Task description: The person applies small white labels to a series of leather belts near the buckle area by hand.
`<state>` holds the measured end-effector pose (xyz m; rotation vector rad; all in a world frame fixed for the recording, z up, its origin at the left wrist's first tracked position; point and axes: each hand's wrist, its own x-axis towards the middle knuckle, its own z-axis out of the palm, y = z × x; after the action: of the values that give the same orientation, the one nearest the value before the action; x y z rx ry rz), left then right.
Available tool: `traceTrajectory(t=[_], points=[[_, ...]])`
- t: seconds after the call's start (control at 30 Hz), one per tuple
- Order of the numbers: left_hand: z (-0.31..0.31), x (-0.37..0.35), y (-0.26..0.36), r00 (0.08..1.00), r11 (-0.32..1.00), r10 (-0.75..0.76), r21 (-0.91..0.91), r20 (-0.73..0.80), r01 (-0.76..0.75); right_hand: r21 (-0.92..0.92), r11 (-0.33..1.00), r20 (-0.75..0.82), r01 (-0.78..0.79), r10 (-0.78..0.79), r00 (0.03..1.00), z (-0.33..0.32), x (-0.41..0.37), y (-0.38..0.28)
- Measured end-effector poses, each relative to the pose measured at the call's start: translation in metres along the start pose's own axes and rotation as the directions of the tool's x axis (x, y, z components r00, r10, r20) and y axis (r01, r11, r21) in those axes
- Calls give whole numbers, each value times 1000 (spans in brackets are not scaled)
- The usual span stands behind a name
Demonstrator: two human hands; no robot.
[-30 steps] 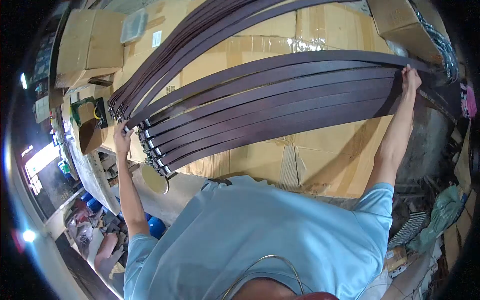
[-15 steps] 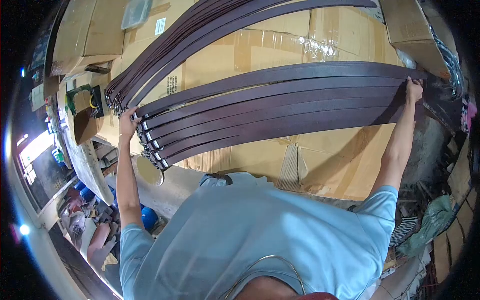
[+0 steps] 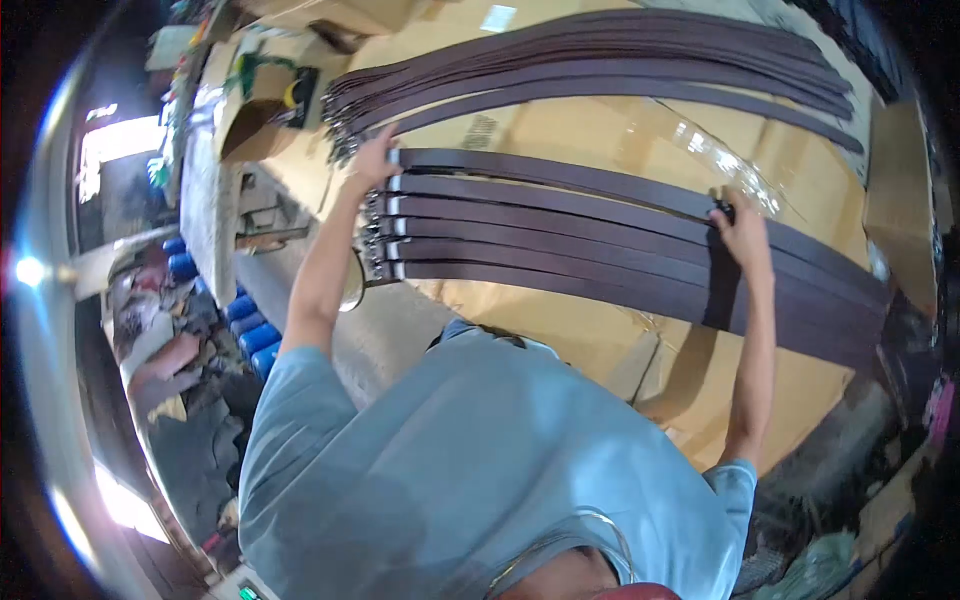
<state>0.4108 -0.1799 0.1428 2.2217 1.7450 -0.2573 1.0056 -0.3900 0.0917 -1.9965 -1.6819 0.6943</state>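
Several dark brown belts [image 3: 560, 230] lie side by side before me, their metal buckles [image 3: 376, 235] and white tabs lined up at the left end. My left hand [image 3: 374, 165] is closed at the buckle end of the top belt in this row, thumb and fingers around its edge. My right hand [image 3: 742, 232] is over the right part of the same row, its fingers pinched around a small black thing [image 3: 722, 208] at the top belt's upper edge; I cannot tell what it is. Behind the row rests a thicker bundle of similar belts [image 3: 600, 45], buckles also to the left.
Flattened cardboard [image 3: 560, 130] covers the work surface under the belts. An open cardboard box [image 3: 255, 120] stands at the left, and another box [image 3: 900, 200] at the right. Blue cylinders [image 3: 255, 335] and a heap of scraps [image 3: 170, 370] are low on the left.
My right hand has left the far right ends of the belts and moved left along the row. The left hand stays at the buckle end. The camera view has turned.
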Motion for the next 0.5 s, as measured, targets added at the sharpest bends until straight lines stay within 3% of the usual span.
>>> traceTrajectory(t=[0.07,0.13,0.23,0.3,0.43,0.5], points=[[4,0,-4,999,998,-19,-59,33,21,-34,986,37,161,-160,986,29,4,-34],[8,1,-6,1000,988,-18,-156,-6,17,-76,975,64,207,-202,977,51,10,-46],[18,16,-32,994,982,96,-160,-60,-104,-108,970,83,217,-208,975,54,12,-57],[27,21,-50,988,927,128,-343,-85,-150,-193,963,123,190,-168,978,51,12,-61],[17,15,-53,990,964,106,-236,-93,-126,-261,934,114,244,-222,968,51,10,-70],[10,9,-54,996,985,87,-153,18,-84,-272,930,118,247,-223,968,53,10,-71]])
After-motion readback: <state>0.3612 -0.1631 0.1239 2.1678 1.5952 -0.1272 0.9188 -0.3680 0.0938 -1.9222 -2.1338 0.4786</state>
